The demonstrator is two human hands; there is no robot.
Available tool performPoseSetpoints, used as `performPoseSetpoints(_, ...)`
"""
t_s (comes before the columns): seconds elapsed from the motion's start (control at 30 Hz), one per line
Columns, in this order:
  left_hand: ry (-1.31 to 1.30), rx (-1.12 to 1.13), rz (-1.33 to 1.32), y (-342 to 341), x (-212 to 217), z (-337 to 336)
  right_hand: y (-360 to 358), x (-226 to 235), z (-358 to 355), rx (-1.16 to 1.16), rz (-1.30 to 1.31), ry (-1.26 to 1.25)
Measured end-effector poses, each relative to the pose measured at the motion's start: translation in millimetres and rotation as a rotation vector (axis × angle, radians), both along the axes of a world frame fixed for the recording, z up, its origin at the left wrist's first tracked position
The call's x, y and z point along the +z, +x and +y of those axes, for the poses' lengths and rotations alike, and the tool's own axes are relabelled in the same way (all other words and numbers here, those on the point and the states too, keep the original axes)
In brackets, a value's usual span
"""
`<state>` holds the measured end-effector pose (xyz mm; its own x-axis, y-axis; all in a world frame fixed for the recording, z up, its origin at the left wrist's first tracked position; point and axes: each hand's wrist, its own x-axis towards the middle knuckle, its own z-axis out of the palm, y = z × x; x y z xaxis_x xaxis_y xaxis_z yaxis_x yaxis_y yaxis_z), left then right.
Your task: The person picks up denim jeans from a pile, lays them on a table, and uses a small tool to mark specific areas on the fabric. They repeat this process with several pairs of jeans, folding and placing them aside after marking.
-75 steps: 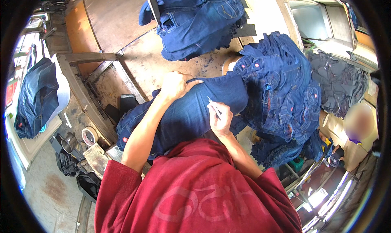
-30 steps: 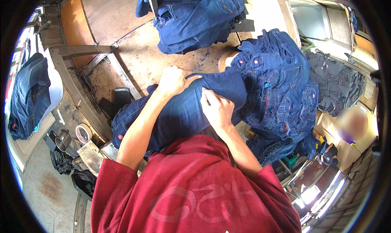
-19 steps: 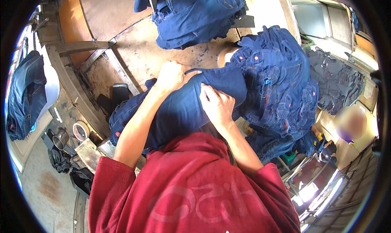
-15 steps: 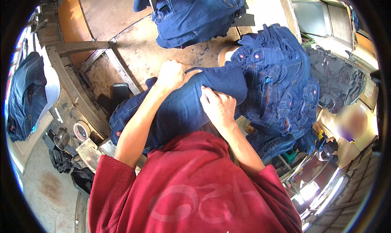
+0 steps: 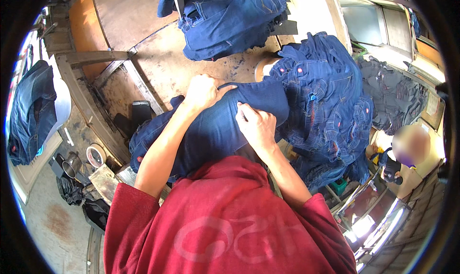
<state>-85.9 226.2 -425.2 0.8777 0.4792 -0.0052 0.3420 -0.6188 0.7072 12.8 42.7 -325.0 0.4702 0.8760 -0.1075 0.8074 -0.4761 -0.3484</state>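
- Lying across the near edge of the worktop [image 5: 158,68]: dark jeans [image 5: 215,130], same place as a moment ago.
- My left hand [image 5: 203,92] stays curled on the waistband.
- My right hand [image 5: 256,125], raised before, now presses down, fingers together; the denim looks pinned flat.

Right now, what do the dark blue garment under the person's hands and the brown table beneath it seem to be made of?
The dark blue garment looks like denim: matte woven cloth, stitched seams, soft folds. The left hand and right hand press on it. The brown table seems to be worn wood or board, dull and stained with blue marks; its exact material is unclear.
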Motion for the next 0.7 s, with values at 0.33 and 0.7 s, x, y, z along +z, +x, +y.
performPoseSetpoints(0.33,0.030,0.003,0.021,1.1,-1.5,1.1,5.6,-13.3,5.4,-0.021,0.041,0.153)
performPoseSetpoints(0.7,0.011,-0.009,0.096,3.6,19.0,5.8,16.1,1.7,-1.4,-0.228,0.289,0.260)
